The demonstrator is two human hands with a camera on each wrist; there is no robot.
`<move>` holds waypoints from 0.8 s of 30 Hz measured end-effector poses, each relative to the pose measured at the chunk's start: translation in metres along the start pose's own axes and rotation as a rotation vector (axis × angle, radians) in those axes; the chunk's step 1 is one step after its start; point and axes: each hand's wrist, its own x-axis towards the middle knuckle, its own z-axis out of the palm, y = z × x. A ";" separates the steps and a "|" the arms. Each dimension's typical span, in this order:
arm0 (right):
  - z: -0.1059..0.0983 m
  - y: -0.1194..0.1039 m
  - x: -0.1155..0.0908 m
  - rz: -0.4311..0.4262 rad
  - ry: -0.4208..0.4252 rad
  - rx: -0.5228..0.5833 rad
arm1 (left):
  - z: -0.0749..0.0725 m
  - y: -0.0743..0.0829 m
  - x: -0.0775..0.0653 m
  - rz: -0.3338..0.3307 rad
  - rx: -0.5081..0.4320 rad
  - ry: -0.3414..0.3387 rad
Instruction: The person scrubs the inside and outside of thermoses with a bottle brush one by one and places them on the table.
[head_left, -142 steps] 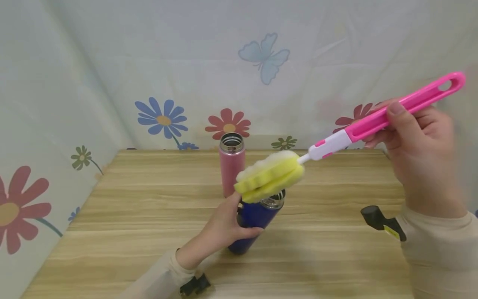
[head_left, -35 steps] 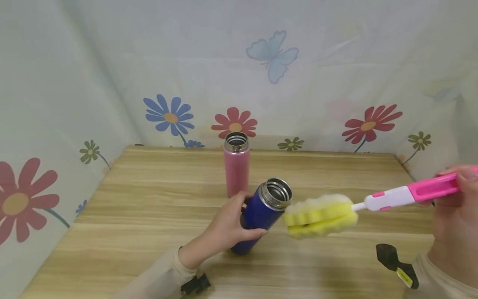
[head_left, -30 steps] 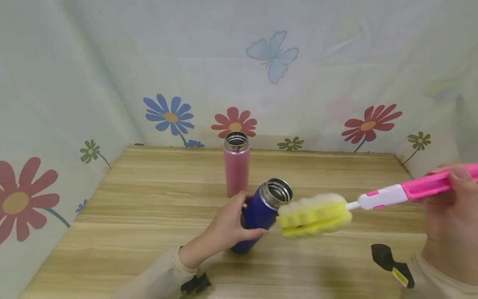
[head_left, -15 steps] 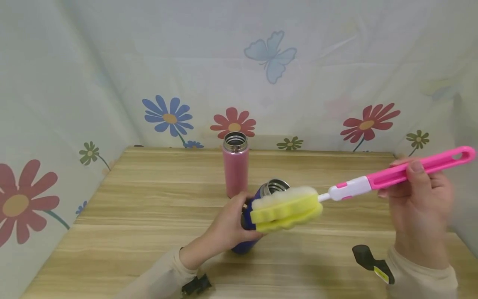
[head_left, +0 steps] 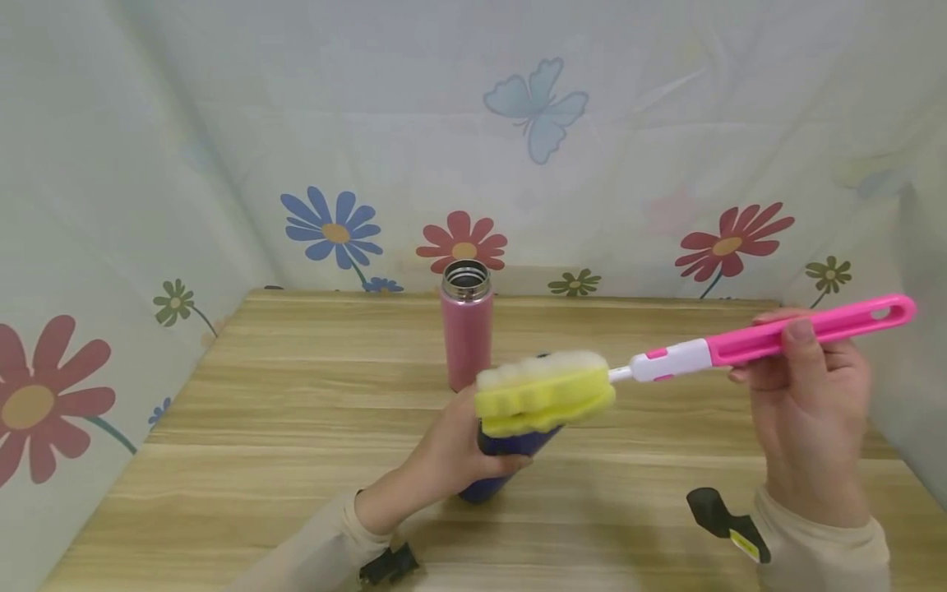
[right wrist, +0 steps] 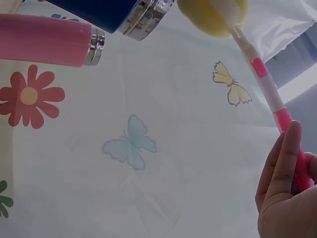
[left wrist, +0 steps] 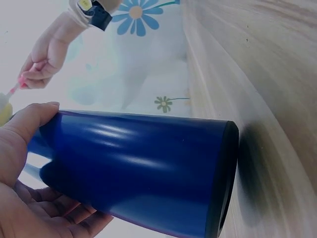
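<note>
My left hand [head_left: 451,440] grips a dark blue bottle [left wrist: 143,168] round its body, thumb on one side and fingers on the other. The bottle leans to the right, its base low over the tabletop. In the right wrist view its bare steel mouth [right wrist: 147,19] shows without a lid. My right hand [head_left: 814,403] holds a bottle brush by its pink handle [head_left: 851,319], thumb on top. The brush's yellow and white sponge head [head_left: 547,395] hides the bottle's mouth in the head view. From the right wrist, a gap shows between sponge and mouth.
Behind the blue bottle a pink bottle [head_left: 468,337] stands upright on the wood-grain table [head_left: 333,370], also lidless. A pale curtain [head_left: 629,164] printed with flowers and a butterfly encloses the back and sides.
The brush swings from high up down to the blue bottle's right, then comes left and slightly up, across its mouth. The left hand keeps its hold; the bottle stays tilted.
</note>
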 end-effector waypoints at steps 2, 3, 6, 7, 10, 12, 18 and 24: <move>0.001 0.001 0.000 0.000 -0.008 0.004 | 0.000 0.000 0.000 -0.006 -0.008 -0.005; 0.001 0.002 0.000 -0.002 -0.009 0.001 | 0.000 0.000 0.000 -0.010 -0.002 -0.005; 0.003 0.005 -0.001 -0.011 -0.005 -0.017 | 0.000 0.000 -0.001 -0.028 0.003 -0.001; 0.003 0.006 -0.001 -0.013 -0.001 -0.028 | 0.001 0.000 -0.001 -0.035 0.011 0.003; 0.004 0.010 -0.001 -0.013 0.003 -0.061 | 0.001 0.001 -0.003 -0.074 0.030 0.011; 0.004 0.012 -0.001 -0.013 0.004 -0.083 | 0.000 0.002 -0.004 -0.107 0.029 0.012; 0.006 0.017 0.001 -0.035 0.010 -0.114 | -0.002 0.004 -0.004 -0.159 0.010 -0.004; 0.006 0.019 0.003 -0.033 0.013 -0.163 | -0.001 0.002 -0.004 -0.150 0.032 -0.009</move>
